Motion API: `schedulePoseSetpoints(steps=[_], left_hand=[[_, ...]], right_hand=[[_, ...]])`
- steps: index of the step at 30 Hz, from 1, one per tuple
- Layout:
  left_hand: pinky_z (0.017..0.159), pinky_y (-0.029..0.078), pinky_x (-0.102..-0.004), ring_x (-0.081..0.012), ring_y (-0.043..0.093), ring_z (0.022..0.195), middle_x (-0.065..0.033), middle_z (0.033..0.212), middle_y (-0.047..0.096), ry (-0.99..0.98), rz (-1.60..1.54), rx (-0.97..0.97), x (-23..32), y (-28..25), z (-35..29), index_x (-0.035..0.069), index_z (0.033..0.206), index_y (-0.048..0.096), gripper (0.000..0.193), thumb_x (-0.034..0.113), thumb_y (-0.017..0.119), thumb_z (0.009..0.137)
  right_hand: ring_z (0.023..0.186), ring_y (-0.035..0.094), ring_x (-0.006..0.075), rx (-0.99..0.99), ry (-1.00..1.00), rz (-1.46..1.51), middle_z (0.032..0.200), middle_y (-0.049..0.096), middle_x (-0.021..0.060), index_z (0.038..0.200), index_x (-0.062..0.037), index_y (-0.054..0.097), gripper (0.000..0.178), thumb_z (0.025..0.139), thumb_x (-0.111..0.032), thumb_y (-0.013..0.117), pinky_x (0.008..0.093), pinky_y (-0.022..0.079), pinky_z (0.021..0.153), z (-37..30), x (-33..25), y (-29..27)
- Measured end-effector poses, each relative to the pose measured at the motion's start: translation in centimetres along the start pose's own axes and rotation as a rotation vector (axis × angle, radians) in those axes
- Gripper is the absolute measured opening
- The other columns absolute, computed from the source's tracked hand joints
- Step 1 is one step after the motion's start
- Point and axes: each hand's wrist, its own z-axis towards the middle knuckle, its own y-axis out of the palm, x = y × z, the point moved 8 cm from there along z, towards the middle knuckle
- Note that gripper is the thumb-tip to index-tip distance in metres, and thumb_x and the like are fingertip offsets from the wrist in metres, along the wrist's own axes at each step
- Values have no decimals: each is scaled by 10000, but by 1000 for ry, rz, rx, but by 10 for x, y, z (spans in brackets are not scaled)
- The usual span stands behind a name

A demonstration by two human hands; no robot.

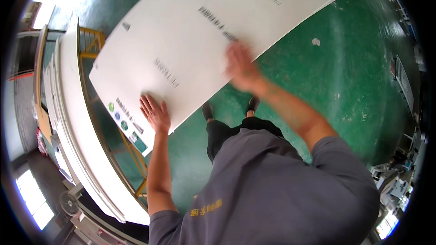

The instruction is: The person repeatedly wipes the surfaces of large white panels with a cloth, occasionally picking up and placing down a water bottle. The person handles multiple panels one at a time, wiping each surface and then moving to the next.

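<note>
A large white panel with printed dark lettering lies in front of me, running from lower left to upper right. Small round green and blue marks sit along its near-left end. My left hand rests flat on the panel near that end, fingers stretched out. Over the panel's near edge, further right, is my right hand, smeared by motion. Its fingers are too blurred to read, and I cannot tell whether it touches the surface. Another sheet edge shows under the panel at its far right corner.
On my left, a stack of long white panels lies beside a yellow metal frame. A round fan stands at the lower left. Green floor spreads to the right, with equipment at the lower right rim.
</note>
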Motion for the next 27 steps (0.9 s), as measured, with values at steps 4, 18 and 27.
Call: schedulePoseSetpoints(steps=[4, 18, 27], left_hand=[[1276, 71, -499, -359, 112, 1581, -217, 1694, 168, -106, 23, -17, 49, 19, 3, -4, 1611, 221, 761, 446, 456, 1044], [1272, 121, -506, -356, 223, 1555, -212, 1668, 260, -57, -19, 69, 81, 16, -8, 1, 1594, 302, 712, 498, 328, 1085], [1285, 53, -478, -308, 60, 1594, -189, 1714, 91, -223, 66, -137, 222, 41, 75, -24, 1626, 106, 800, 541, 246, 1077]], right_hand=[[1568, 179, 350, 12, -355, 238, 1651, 292, 195, 1487, -1, 455, 725, 961, -481, 593, 523, 68, 1280, -17, -106, 30], [1521, 254, 435, 84, -59, 116, 1596, 340, 261, 1417, 42, 481, 662, 900, -336, 649, 540, 179, 1263, 0, 244, -65], [1571, 153, 365, -87, 104, -6, 1675, 208, 222, 1567, 29, 307, 837, 976, -509, 554, 500, 111, 1287, -9, 392, -116]])
